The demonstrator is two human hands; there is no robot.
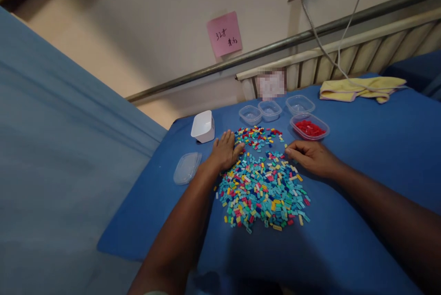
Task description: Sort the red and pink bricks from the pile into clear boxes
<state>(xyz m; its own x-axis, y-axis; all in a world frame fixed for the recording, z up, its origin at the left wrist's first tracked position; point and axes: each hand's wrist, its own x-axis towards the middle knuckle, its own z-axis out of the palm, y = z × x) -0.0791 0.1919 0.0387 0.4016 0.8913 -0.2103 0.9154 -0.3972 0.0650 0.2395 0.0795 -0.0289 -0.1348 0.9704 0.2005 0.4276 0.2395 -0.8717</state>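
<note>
A big heap of small coloured plastic bricks [265, 189], mostly turquoise with yellow, red, pink and blue, is spread over the blue table cover. Behind it lies a smaller patch of mixed bricks [253, 136]. My left hand [224, 151] rests flat against the left side of the bricks, fingers stretched out and thumb apart. At the right edge, my right hand [310, 156] has its fingers curled, thumb and forefinger pinched beside the bricks; whatever they hold is too small to name. Just behind this hand stands a clear tub [327, 132] with red pieces [310, 128].
Three clear tubs [251, 115] [270, 110] [300, 104] stand at the back. A white box [203, 126] and a clear lid [187, 168] are on the left. A yellow cloth [360, 88] lies back right, a white cable [319, 40] crossing it. A blue curtain [62, 138] hangs left.
</note>
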